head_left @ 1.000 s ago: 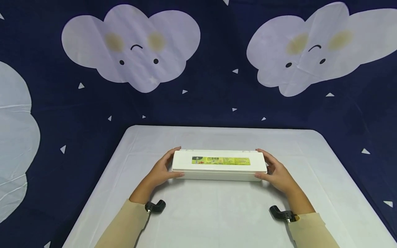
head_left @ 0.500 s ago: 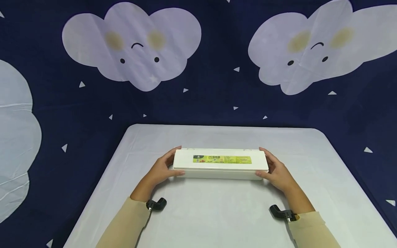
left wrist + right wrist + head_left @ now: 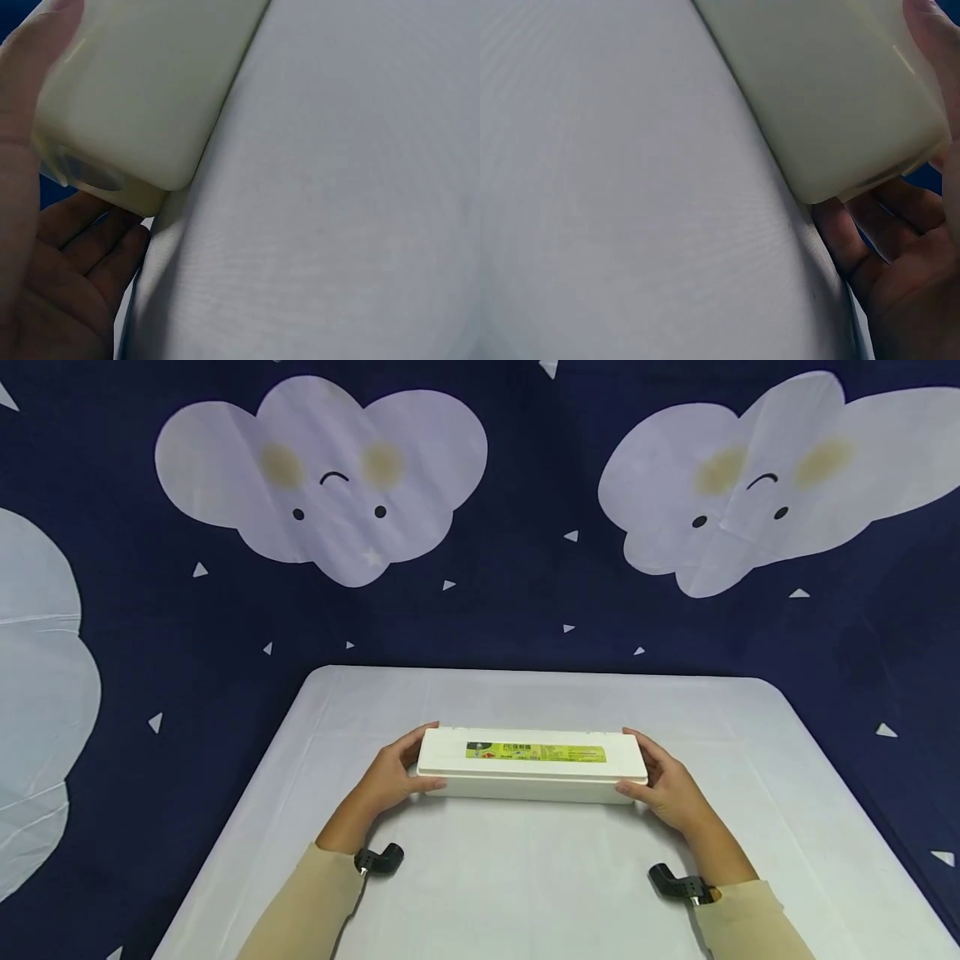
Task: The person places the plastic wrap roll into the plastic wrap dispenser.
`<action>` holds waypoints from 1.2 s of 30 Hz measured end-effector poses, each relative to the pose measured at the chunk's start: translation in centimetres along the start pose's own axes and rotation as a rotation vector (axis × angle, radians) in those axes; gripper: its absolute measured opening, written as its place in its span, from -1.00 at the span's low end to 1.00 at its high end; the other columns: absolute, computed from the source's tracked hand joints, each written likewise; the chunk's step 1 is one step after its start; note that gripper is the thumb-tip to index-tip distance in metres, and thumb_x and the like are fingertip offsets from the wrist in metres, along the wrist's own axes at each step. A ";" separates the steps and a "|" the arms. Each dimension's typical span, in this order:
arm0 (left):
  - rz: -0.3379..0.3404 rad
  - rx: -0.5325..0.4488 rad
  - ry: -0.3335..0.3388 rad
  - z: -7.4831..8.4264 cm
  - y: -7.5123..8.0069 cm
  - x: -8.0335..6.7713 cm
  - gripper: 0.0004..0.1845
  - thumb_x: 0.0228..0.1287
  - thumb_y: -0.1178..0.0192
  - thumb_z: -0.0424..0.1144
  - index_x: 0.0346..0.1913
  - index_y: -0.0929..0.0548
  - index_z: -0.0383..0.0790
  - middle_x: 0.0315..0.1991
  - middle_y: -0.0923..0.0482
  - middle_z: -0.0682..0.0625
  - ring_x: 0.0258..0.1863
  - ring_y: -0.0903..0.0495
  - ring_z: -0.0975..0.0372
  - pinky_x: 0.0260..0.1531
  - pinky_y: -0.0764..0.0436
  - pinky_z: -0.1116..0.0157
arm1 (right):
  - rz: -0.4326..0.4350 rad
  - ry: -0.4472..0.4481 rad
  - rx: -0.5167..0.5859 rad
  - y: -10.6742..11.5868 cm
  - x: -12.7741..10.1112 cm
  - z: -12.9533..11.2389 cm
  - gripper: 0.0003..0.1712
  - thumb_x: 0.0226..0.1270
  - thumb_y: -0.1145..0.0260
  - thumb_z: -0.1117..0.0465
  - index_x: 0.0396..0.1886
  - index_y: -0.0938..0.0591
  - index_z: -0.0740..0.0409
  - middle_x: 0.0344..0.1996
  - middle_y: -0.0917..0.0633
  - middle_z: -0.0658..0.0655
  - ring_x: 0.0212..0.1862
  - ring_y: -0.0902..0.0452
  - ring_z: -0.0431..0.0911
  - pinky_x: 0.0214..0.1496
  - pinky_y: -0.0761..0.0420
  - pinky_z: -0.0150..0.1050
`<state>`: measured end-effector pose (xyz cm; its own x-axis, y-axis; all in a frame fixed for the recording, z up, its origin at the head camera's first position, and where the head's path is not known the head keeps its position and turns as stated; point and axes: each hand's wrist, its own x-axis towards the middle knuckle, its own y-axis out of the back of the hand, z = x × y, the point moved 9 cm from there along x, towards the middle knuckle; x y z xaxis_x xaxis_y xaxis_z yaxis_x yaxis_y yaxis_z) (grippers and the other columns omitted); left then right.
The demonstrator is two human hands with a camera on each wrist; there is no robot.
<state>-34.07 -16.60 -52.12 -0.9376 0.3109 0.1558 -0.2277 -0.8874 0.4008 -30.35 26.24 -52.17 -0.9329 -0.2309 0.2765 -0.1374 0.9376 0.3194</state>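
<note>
Table (image 3: pixel 525 893) with a white cloth, rounded far corners, seen from above and in front. Behind it and down both sides hangs a dark navy backdrop (image 3: pixel 525 602) with small white triangles; two pale clouds with drawn faces, one upper left (image 3: pixel 330 477), one upper right (image 3: pixel 750 485), and part of a third cloud at the left edge (image 3: pixel 37 693). The cloth shows faint fold lines. A long white box (image 3: pixel 531 766) lies crosswise near the middle of the table, its long sides parallel to the far edge, well apart from every edge. A green and yellow label strip (image 3: pixel 536 752) runs along its lid. Left hand (image 3: pixel 390 777) grips the box's left end: thumb on the near front corner, fingers curled round the far side. Right hand (image 3: pixel 667 785) grips the right end likewise, thumb at the near corner, fingers round the back. The left wrist view shows the box end (image 3: pixel 135 97) with the thumb along its side and fingers beneath; cloth (image 3: pixel 337 187) beside it. The right wrist view mirrors this: box end (image 3: pixel 832 97), fingers (image 3: pixel 885 232) under it. Whether the box rests on the cloth or is slightly raised cannot be told. Beige sleeves cover both forearms; a black mount (image 3: pixel 378 858) sits at the left wrist, another (image 3: pixel 675 883) at the right.
</note>
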 end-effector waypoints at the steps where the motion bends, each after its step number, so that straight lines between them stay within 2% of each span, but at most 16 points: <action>1: -0.001 0.001 -0.005 0.0 0.0 0.0 0.08 -0.09 -0.74 -0.29 0.57 -0.43 -0.10 0.42 -0.51 -0.06 0.37 -0.51 0.02 0.42 -0.42 0.01 | 0.000 0.006 0.001 0.0 0.0 0.0 0.10 0.15 -0.59 0.53 0.63 -0.22 0.34 0.37 -0.43 0.52 0.25 -0.49 -0.35 0.17 -0.58 -0.48; 6: 0.000 0.005 -0.003 -0.3 0.0 -0.1 0.10 -0.08 -0.75 -0.26 0.58 -0.41 -0.07 0.43 -0.49 -0.02 0.39 -0.49 0.04 0.44 -0.40 0.03 | -0.007 0.008 0.019 -0.2 0.1 0.3 0.11 0.13 -0.58 0.56 0.63 -0.21 0.36 0.38 -0.42 0.54 0.25 -0.49 -0.35 0.16 -0.59 -0.49; 10: -0.004 0.010 -0.007 -0.4 0.0 -0.1 0.11 -0.08 -0.75 -0.24 0.59 -0.39 -0.10 0.44 -0.48 -0.05 0.39 -0.48 0.01 0.45 -0.37 -0.02 | -0.005 -0.006 -0.004 -0.2 0.1 0.2 0.10 0.15 -0.60 0.50 0.63 -0.21 0.36 0.39 -0.42 0.54 0.26 -0.46 -0.39 0.17 -0.56 -0.52; 17: -0.005 0.024 0.008 -0.7 0.1 -0.3 0.11 -0.08 -0.76 -0.20 0.59 -0.40 0.05 0.45 -0.47 -0.04 0.40 -0.47 0.01 0.45 -0.37 -0.03 | -0.006 -0.029 -0.010 -0.2 -0.1 0.3 0.12 0.16 -0.60 0.49 0.65 -0.19 0.33 0.42 -0.40 0.52 0.27 -0.44 -0.42 0.16 -0.57 -0.52; 31: -0.013 0.018 0.010 -1.0 -0.1 -0.5 0.12 -0.04 -0.74 -0.17 0.62 -0.35 0.14 0.47 -0.45 -0.02 0.43 -0.43 0.02 0.47 -0.32 -0.06 | 0.000 -0.015 -0.006 -0.2 -0.2 0.4 0.13 0.19 -0.58 0.49 0.67 -0.15 0.32 0.46 -0.34 0.53 0.32 -0.38 -0.44 0.19 -0.54 -0.53; 36: -0.021 0.026 0.006 -0.8 -0.2 -0.6 0.13 0.00 -0.72 -0.14 0.64 -0.30 0.18 0.49 -0.42 -0.02 0.46 -0.38 0.01 0.49 -0.28 -0.06 | 0.000 -0.017 -0.032 -0.2 -0.4 0.5 0.15 0.23 -0.58 0.45 0.70 -0.13 0.23 0.50 -0.31 0.49 0.34 -0.34 -0.45 0.22 -0.50 -0.55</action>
<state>-33.68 -16.87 -53.05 -0.9341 0.3275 0.1421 -0.2405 -0.8714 0.4275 -30.08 26.25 -52.84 -0.9383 -0.2264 0.2615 -0.1271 0.9288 0.3480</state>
